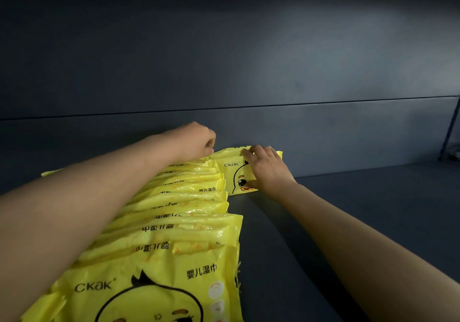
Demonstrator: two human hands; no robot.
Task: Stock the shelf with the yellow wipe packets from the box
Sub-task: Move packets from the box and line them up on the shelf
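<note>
Head cam looks down on a dark shelf [348,209] with a long row of yellow wipe packets [189,207] leaning on each other, running from the front edge toward the back panel [323,134]. At the far end one packet [230,172] stands facing out, right by the back panel and touching the end of the row, duck face showing. The right hand [267,169] holds it, fingers hooked over the top edge and thumb pressed on the front. The left hand [194,139] sits at its top left corner with fingers curled under; honestly can't tell if it's pinching anything.
</note>
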